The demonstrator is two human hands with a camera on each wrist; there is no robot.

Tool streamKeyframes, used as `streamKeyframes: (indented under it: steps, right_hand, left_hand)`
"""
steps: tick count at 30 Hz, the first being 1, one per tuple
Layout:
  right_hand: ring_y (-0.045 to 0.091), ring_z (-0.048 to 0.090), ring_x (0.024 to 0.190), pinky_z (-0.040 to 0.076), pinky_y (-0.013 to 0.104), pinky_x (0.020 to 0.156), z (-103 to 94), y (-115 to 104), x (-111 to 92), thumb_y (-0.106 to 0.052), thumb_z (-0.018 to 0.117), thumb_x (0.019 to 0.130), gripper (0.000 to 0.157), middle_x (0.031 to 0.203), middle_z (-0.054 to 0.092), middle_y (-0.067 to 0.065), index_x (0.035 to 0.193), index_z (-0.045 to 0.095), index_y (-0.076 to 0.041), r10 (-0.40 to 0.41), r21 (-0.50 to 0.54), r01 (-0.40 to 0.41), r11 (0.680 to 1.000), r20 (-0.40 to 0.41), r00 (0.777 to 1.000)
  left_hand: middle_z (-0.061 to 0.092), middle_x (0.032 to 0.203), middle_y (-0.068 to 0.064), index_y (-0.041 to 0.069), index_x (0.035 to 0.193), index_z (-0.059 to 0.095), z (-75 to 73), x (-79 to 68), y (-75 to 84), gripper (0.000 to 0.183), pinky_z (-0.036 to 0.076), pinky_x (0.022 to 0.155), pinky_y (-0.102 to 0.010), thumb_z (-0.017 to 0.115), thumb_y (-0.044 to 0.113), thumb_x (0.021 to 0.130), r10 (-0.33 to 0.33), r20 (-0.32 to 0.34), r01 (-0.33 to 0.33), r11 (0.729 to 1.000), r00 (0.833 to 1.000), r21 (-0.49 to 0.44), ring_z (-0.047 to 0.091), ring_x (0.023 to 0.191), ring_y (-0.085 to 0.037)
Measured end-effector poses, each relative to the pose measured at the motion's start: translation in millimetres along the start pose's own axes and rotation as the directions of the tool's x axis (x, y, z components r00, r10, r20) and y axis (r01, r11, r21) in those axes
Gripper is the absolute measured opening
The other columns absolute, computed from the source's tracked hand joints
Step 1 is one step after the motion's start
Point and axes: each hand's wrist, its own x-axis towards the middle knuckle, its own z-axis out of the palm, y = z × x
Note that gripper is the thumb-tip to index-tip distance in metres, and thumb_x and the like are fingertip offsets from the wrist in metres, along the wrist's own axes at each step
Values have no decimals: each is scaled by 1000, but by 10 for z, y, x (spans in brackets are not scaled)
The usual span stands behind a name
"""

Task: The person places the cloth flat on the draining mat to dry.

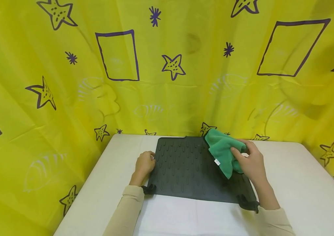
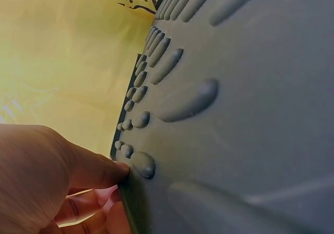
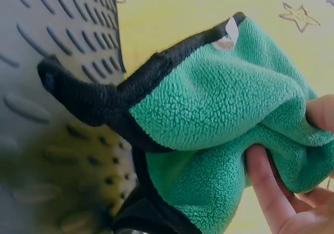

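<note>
A dark grey rubber mat point(image 1: 181, 170) with raised oblong ridges lies before me, its front edge toward me. My left hand point(image 1: 145, 163) pinches the mat's left edge; in the left wrist view the thumb point(image 2: 112, 171) presses on its rim with the fingers curled below. A green microfibre cloth point(image 1: 224, 149) with black edging and a small white tag hangs from my right hand point(image 1: 252, 160), bunched between thumb and fingers. In the right wrist view the cloth point(image 3: 219, 98) is held beside the ridged mat point(image 3: 31, 108); whether its lower corner touches the mat I cannot tell.
The mat lies on a white table point(image 1: 290, 170) with rounded back corners. Behind and left of it hangs a yellow curtain point(image 1: 184, 98) printed with purple stars and frames. Black straps point(image 1: 247, 204) sit on both wrists over beige sleeves point(image 1: 125, 209).
</note>
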Motion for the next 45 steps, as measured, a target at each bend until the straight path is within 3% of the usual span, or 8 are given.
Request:
streamKeyframes:
  steps: [7,14,22,27,31,34,38,45]
  right_hand:
    - [21,54,113,45,21,84,202,-11,-32,-38,61,93,43,128,58,3,128,57,-14,-11,37,10,999,9,1000]
    - [26,56,113,47,45,93,411,-33,-54,-29,64,92,38,123,59,9,124,59,-10,-73,84,73,994,-6,997]
    - [9,54,96,46,15,73,573,-94,-97,-21,69,88,33,115,61,4,119,63,-12,-112,61,117,991,-82,990]
    - [9,50,92,41,17,73,657,-95,-114,-17,70,87,33,112,60,4,118,64,-11,-113,83,126,989,-145,983]
    - [13,51,92,42,24,74,721,-67,-118,-16,69,87,33,111,59,7,119,62,-9,-100,84,113,990,-145,984]
    - [21,54,99,45,35,80,772,-30,-132,-18,68,89,35,115,57,10,121,60,-7,-66,82,74,994,-96,993]
    - [31,51,114,43,49,92,831,22,-171,-23,64,92,40,126,52,15,127,54,-6,-9,89,5,996,45,999]
    - [34,44,127,40,55,101,894,92,-213,-27,62,94,47,138,48,16,134,48,-6,-25,49,12,999,277,961]
  left_hand:
    - [70,81,-3,5,106,71,10,16,-2,24,50,63,-34,62,8,84,-8,12,8,1000,1000,4,62,71,-19]
    - [70,81,-3,6,105,71,8,12,-9,23,50,65,-36,63,8,83,0,3,0,1000,1000,8,63,72,-20]
    - [70,80,-4,5,105,71,6,25,-12,24,50,63,-35,61,7,83,-2,2,2,1000,1000,5,63,71,-20]
    - [69,80,-4,5,105,71,8,19,-7,24,49,62,-35,61,7,83,-10,4,10,1000,1000,0,62,70,-20]
    - [67,80,-4,5,107,70,7,24,-9,25,48,61,-35,62,8,84,-16,18,16,1000,1000,2,60,69,-19]
    - [67,81,-4,5,108,70,9,32,-10,25,48,61,-35,62,8,84,-19,25,19,1000,999,2,60,70,-19]
    - [69,81,-4,5,107,70,13,31,-11,24,49,62,-35,63,8,84,-21,22,21,1000,1000,0,62,70,-19]
    - [69,80,-4,5,106,71,13,18,-4,24,49,63,-36,64,9,84,-20,12,20,1000,1000,0,62,71,-20]
